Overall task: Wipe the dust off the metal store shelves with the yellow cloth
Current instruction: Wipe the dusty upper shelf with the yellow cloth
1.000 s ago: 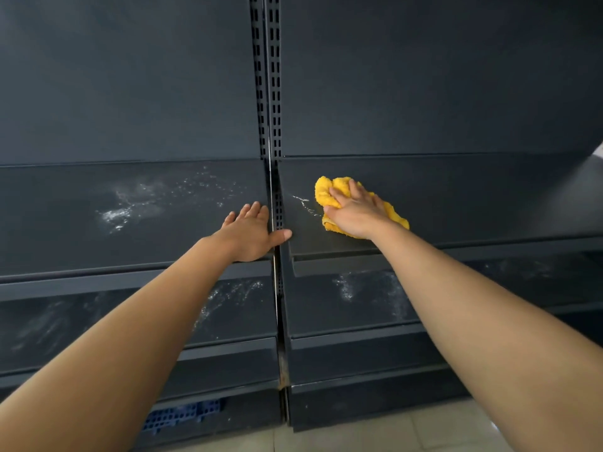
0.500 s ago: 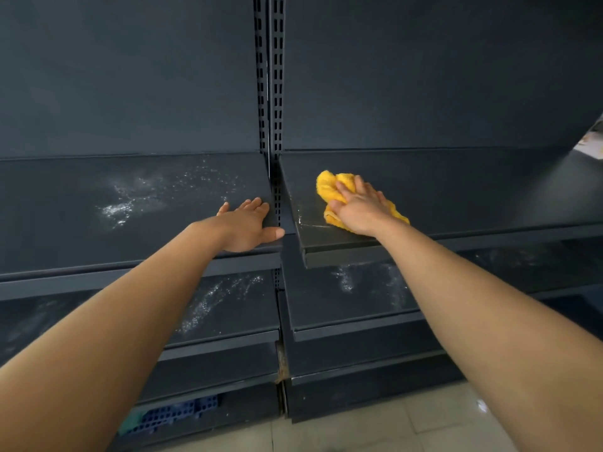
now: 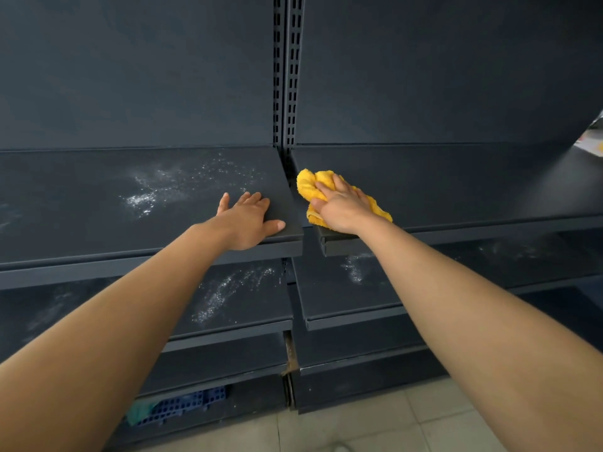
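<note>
Right hand (image 3: 339, 207) presses yellow cloth (image 3: 308, 185) flat-fingered on right shelf (image 3: 456, 184); open, empty left hand (image 3: 248, 220) braces at its 9 o'clock; firm overlapping strokes should serve best.

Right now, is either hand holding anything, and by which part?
The right hand presses flat on the middle of the yellow cloth; the left hand rests on a shelf, empty.
</note>
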Tool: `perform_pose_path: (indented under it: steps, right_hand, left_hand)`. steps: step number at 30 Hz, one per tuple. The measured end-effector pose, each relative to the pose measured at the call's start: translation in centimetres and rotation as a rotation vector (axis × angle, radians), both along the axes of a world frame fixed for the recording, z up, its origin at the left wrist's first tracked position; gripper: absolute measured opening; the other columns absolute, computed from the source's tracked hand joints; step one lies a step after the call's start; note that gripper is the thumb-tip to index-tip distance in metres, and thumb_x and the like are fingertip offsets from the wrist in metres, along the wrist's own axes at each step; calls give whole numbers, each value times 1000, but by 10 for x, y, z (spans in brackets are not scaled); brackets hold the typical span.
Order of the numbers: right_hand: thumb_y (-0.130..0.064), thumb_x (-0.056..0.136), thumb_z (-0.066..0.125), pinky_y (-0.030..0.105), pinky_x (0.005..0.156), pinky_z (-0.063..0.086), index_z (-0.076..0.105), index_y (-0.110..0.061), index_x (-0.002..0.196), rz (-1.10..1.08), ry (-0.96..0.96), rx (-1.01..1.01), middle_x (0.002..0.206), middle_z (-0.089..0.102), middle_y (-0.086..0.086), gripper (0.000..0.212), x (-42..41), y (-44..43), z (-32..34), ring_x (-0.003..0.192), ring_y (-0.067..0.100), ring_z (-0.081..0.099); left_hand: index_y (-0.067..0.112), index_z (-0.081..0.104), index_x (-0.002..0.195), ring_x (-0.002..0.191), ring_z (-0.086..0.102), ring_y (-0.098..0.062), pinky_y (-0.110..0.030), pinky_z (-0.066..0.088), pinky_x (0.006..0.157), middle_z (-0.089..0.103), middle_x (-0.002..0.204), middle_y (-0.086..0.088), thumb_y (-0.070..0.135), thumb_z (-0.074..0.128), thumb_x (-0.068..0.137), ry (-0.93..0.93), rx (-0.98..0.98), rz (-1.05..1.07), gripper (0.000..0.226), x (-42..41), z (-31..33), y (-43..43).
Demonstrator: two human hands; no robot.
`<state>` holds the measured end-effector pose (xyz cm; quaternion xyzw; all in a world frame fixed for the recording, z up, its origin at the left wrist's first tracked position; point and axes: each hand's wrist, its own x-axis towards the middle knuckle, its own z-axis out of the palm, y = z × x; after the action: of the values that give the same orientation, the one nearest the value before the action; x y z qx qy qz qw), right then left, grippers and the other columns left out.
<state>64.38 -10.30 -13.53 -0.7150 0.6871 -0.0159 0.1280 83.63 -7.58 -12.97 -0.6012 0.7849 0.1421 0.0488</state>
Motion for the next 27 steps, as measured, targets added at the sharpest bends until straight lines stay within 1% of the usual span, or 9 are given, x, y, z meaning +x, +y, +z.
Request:
perform_pose_path:
  steps: [5, 8, 12, 16, 19, 24, 25, 27]
  right_hand:
    - [-43, 101, 18, 44, 120, -3, 4, -28, 153, -164, 24, -47, 161, -9, 7, 56, -7, 9, -7, 148, 25, -4]
    - [-42, 101, 20, 44, 119, -2, 6, -26, 153, -184, 31, -39, 161, -9, 7, 56, -2, 4, -6, 148, 26, -5]
    - [-43, 101, 21, 44, 120, -2, 6, -27, 153, -158, 26, -23, 161, -10, 6, 56, 1, -10, -6, 148, 25, -6]
    - [-44, 101, 21, 44, 120, -3, 7, -28, 152, -102, 18, -31, 161, -11, 5, 56, 13, -34, -7, 148, 25, -7]
    - [-42, 101, 20, 43, 120, -1, 11, -27, 152, -49, 3, -52, 161, -7, 5, 54, 27, -56, -8, 148, 24, -4]
    - [-40, 101, 17, 43, 120, 4, 17, -23, 152, 30, -125, -81, 161, 5, 3, 54, 51, -89, -4, 148, 23, 5]
    - [-40, 101, 17, 44, 120, 4, 17, -24, 152, 66, -119, -77, 161, 4, 3, 54, 57, -95, -4, 148, 23, 4]
    - [-42, 100, 18, 43, 120, -1, 14, -27, 152, 141, -71, -45, 161, -3, 1, 54, 71, -104, -4, 149, 23, -4]
  left_hand:
    - [12, 8, 150, 147, -4, -21, -49, -11, 117, 1, 160, -7, 51, 24, 97, 23, -11, -10, 68, 2, -4, 3]
    - [11, 8, 150, 147, -3, -21, -48, -11, 117, 1, 160, -6, 50, 25, 97, 32, -10, -13, 67, 4, -3, 4]
    - [12, 13, 149, 147, -1, -19, -48, -13, 117, 6, 159, -5, 49, 29, 97, 45, -6, -29, 66, 7, 2, 0]
    - [12, 19, 148, 147, 1, -19, -48, -12, 116, 11, 158, -7, 48, 34, 96, 73, -75, 5, 64, 15, 5, -8]
    - [13, 16, 149, 147, -3, -19, -49, -12, 117, 6, 159, -6, 49, 35, 95, 52, -108, 35, 67, 23, 7, -17]
    - [14, 12, 149, 147, -5, -19, -48, -12, 117, 3, 159, -4, 49, 36, 95, 26, -135, 86, 69, 34, 10, -34]
    - [15, 12, 149, 147, -6, -18, -48, -12, 117, 3, 159, -4, 49, 36, 95, 17, -135, 96, 69, 36, 10, -36]
    - [15, 11, 150, 147, -7, -18, -48, -12, 117, 2, 160, -4, 49, 37, 95, 8, -144, 121, 70, 42, 10, -39]
